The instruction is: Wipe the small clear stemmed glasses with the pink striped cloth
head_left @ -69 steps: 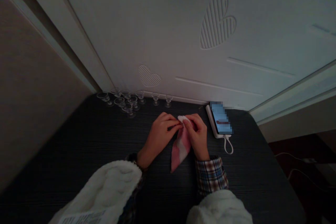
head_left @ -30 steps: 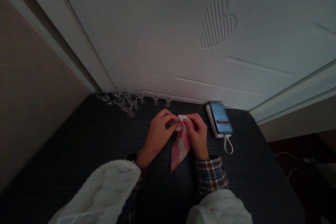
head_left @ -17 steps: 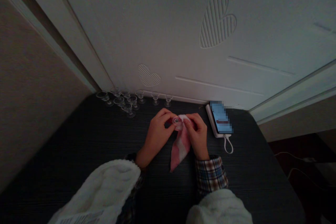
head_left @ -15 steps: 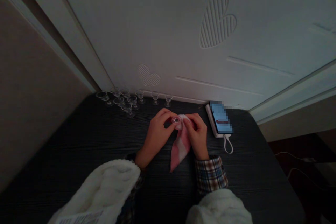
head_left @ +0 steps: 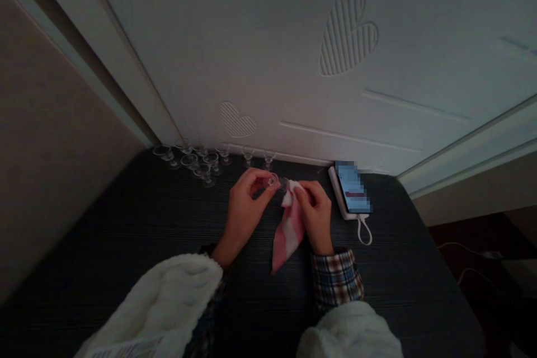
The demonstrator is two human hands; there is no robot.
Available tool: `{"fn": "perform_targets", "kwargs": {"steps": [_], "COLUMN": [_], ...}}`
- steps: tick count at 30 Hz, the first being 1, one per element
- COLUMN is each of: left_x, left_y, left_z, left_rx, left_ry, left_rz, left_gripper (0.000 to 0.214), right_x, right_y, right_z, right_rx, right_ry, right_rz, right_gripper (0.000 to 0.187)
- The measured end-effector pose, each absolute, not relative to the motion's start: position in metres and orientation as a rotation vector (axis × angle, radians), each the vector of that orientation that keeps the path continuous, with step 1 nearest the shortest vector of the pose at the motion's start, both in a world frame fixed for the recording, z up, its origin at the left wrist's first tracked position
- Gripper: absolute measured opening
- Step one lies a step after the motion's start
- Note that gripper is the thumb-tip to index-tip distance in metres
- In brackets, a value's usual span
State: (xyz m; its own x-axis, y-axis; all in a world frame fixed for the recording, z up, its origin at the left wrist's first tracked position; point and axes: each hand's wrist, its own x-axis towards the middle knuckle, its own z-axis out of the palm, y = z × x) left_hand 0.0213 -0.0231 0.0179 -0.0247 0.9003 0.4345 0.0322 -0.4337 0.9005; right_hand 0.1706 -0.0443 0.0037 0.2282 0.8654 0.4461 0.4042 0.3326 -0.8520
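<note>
My left hand [head_left: 247, 201] pinches a small clear stemmed glass [head_left: 282, 183] between thumb and fingers. The glass lies tilted on its side above the table, its round foot within my left fingers and its bowl toward my right hand. A pink and white cloth [head_left: 288, 235] is gripped in my right hand [head_left: 316, 210] and hangs down between my wrists. One bunched white edge of the cloth is close to the bowl; whether they touch I cannot tell. Several similar small glasses [head_left: 207, 173] stand upright at the back left.
A phone [head_left: 353, 187] rests on a white device [head_left: 342, 196] with a looped white cable [head_left: 366, 232], right of my hands. Behind the dark table [head_left: 168, 235] rises a white panel [head_left: 251, 56] with raised hearts. A wall [head_left: 54, 123] borders the left side.
My left hand has drawn the glass left and slightly up, away from the cloth, so more of its bowl shows. My right hand and the cloth have barely moved.
</note>
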Motion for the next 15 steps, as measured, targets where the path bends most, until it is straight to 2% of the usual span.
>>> {"fn": "perform_targets", "kwargs": {"steps": [15], "left_x": [0.0212], "left_y": [-0.0225], "left_z": [0.0180], "left_rx": [1.586], "left_ry": [1.084], "left_rz": [1.423], "left_gripper": [0.009], "right_x": [0.1710], "right_y": [-0.0460], "right_z": [0.0040], "right_rx": [-1.236], "right_ry": [-1.366], "right_rz": [0.456], "right_gripper": [0.012]}}
